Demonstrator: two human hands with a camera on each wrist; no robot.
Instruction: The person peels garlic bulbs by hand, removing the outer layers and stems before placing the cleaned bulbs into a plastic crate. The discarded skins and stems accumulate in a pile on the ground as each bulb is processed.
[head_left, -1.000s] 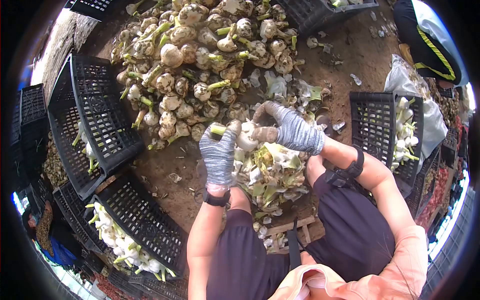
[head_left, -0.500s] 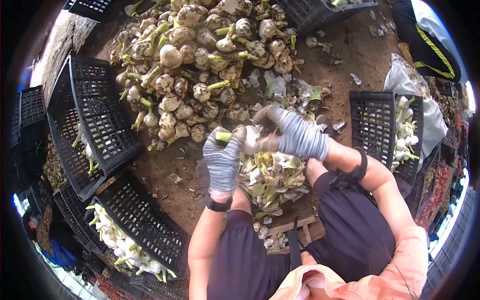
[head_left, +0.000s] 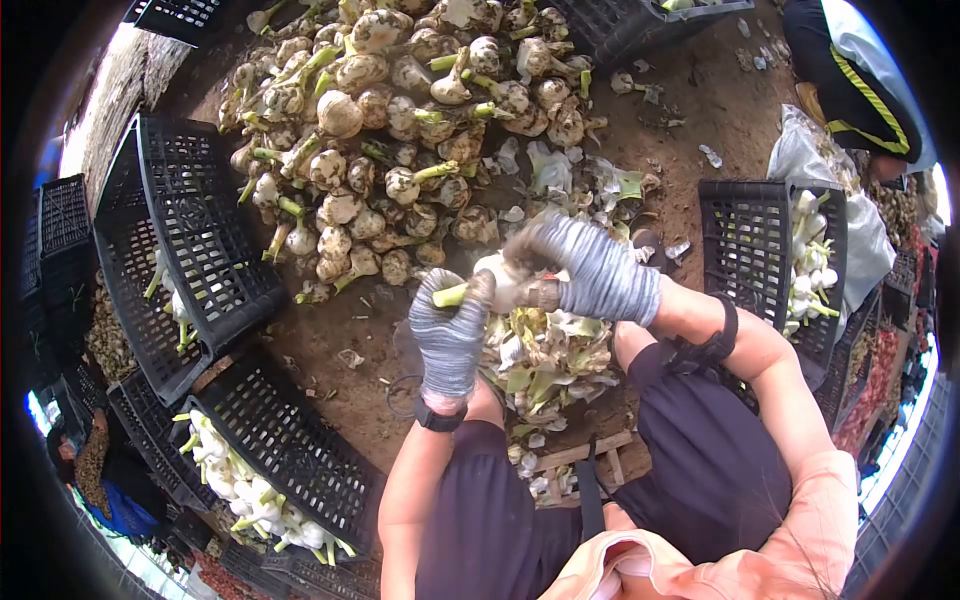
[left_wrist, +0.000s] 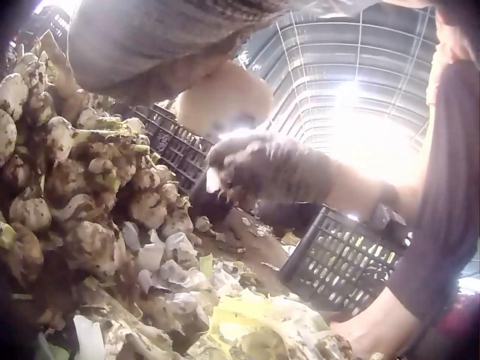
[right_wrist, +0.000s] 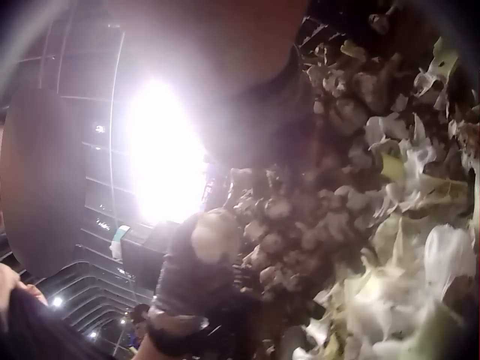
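Observation:
My gloved left hand grips a garlic bulb, its cut green stem sticking out between thumb and fingers. The right hand, in a matching grey glove, has its dirty fingers curled over the bulb's other side, the thumb against it. A small red bit shows between that thumb and the fingers; I cannot tell what it belongs to. The right wrist view has the pale bulb at the left hand's fingers. Below both hands lies a heap of peeled skins.
Unpeeled, soil-covered garlic is piled ahead. Black crates stand at left, lower left and right, holding white garlic. Another person is at upper right. A wooden slatted piece lies between the knees.
The right hand has swept across the bulb, blurred half a second ago, and its fingers are now curled over it. My left hand has shifted slightly right and down, still holding the bulb.

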